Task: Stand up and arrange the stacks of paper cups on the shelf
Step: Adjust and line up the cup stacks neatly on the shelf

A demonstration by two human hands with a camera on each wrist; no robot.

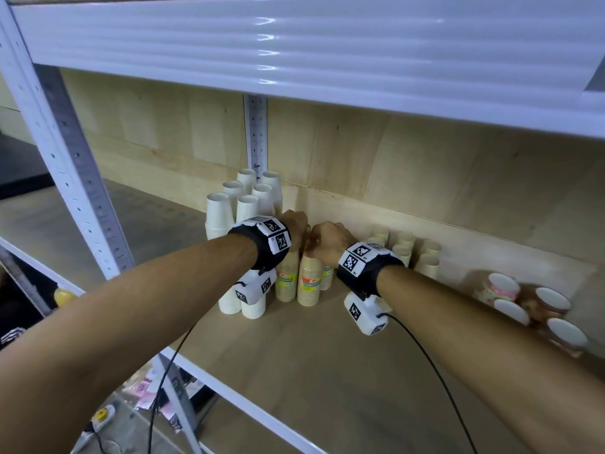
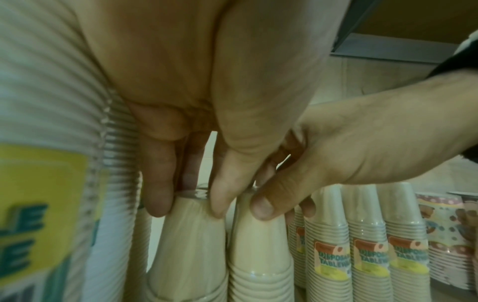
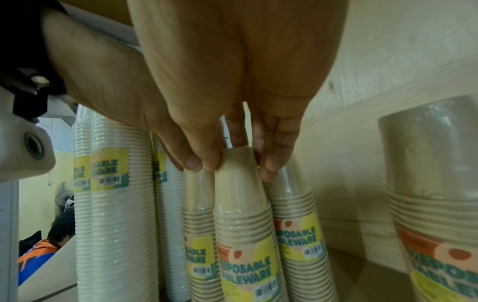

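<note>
Two upright beige cup stacks wrapped in clear film stand side by side in the middle of the shelf [image 1: 327, 371]. My left hand [image 1: 296, 224] pinches the top of the left stack [image 1: 286, 276], with thumb and fingers curled round its top cup [image 2: 191, 235]. My right hand [image 1: 322, 239] pinches the top of the neighbouring stack [image 1: 309, 283], thumb and fingertips [image 3: 271, 169] on either side of its top cup [image 3: 243, 204]. The two hands almost touch. Tall white stacks [image 1: 226, 217] stand just to the left.
More upright beige stacks [image 1: 406, 247] stand to the right by the back wall. Patterned cup stacks [image 1: 523, 299] lie on their sides at the far right. The upper shelf [image 1: 294, 44] hangs low overhead, and a white post [image 1: 82, 178] stands on the left.
</note>
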